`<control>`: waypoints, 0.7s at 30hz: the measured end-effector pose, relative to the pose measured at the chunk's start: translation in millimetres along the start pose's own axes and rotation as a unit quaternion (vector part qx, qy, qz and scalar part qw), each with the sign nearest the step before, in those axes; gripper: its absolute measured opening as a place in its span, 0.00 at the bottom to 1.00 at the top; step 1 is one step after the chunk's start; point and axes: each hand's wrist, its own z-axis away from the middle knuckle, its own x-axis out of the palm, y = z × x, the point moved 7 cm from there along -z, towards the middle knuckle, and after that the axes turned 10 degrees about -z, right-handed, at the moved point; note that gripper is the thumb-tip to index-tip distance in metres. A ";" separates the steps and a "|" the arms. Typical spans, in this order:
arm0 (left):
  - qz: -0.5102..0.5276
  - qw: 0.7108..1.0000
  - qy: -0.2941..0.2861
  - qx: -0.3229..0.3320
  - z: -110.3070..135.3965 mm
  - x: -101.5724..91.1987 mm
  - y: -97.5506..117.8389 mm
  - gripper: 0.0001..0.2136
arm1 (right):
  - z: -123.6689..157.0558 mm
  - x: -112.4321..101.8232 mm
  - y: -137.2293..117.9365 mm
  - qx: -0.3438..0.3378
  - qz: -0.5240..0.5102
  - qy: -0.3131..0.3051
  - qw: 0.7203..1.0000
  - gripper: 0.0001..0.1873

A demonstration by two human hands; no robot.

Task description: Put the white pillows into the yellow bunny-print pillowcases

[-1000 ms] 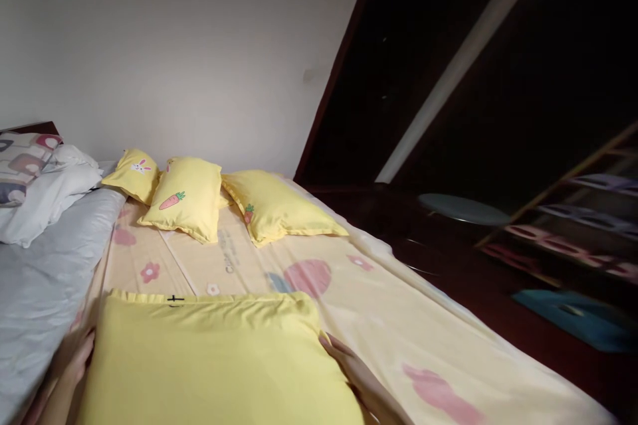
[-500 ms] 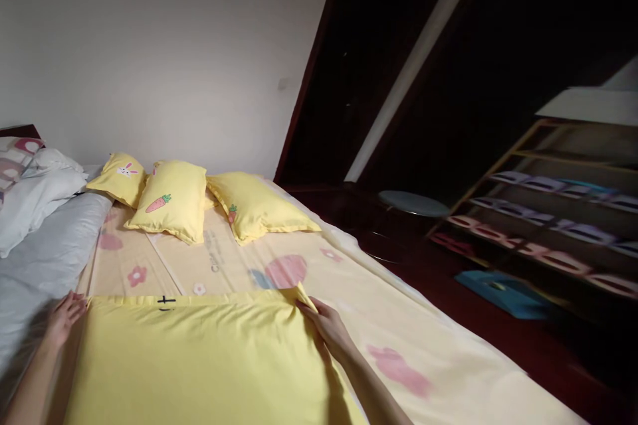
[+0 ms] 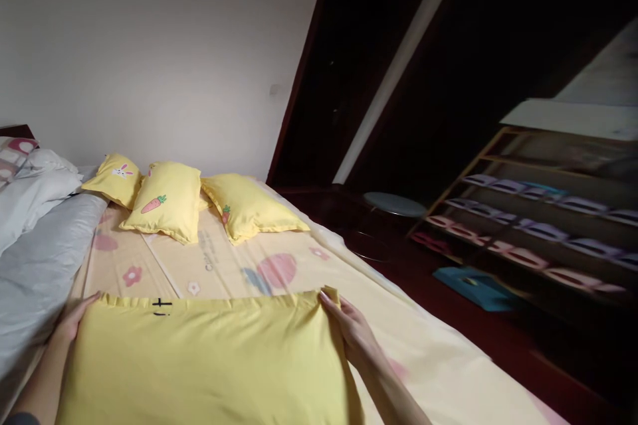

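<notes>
A large yellow pillow [image 3: 209, 358] with dark lettering near its far edge fills the lower part of the head view. My left hand [image 3: 77, 319] grips its far left corner, the fingertips at the flanged seam. At the far right corner my right hand [image 3: 351, 325] pinches the edge, thumb on top. The pillow's near end runs out of view. Beneath it spreads a bed sheet [image 3: 423, 339] in pale peach with pink flower and fruit prints.
Several yellow pillows with rabbit and carrot prints, one a carrot pillow [image 3: 167, 202], lie farther up the bed. Grey bedding [image 3: 44, 259] lines the left side. To the right stand a round stool [image 3: 393, 204] and a slanted-looking shoe rack [image 3: 528, 206]; a blue box [image 3: 473, 287] sits on the floor.
My right hand has shifted right and slightly up with its corner, and the pillow's far edge looks straighter. My left hand has closed in on the left corner. The view has turned slightly right.
</notes>
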 end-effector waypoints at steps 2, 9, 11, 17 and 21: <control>0.029 0.997 -0.065 -0.024 10.3 -1.3 5.7 0.19 | -1.7 -13.5 -4.8 -0.027 0.033 0.025 0.999 0.22; 0.068 0.991 -0.006 0.118 40.9 -25.5 22.9 0.22 | -15.7 -21.0 -15.1 -0.152 0.125 0.047 0.979 0.23; 0.063 0.988 0.012 0.142 49.1 -27.9 29.7 0.24 | -13.2 -19.5 -25.8 -0.194 0.180 0.044 0.963 0.23; -0.047 0.974 0.056 0.216 88.1 -48.4 69.3 0.25 | -9.5 -25.9 -50.1 -0.279 0.298 0.042 0.912 0.24; -0.263 0.890 0.217 0.304 117.6 -63.6 97.9 0.26 | -25.8 -17.3 -44.3 -0.270 0.348 0.020 0.898 0.25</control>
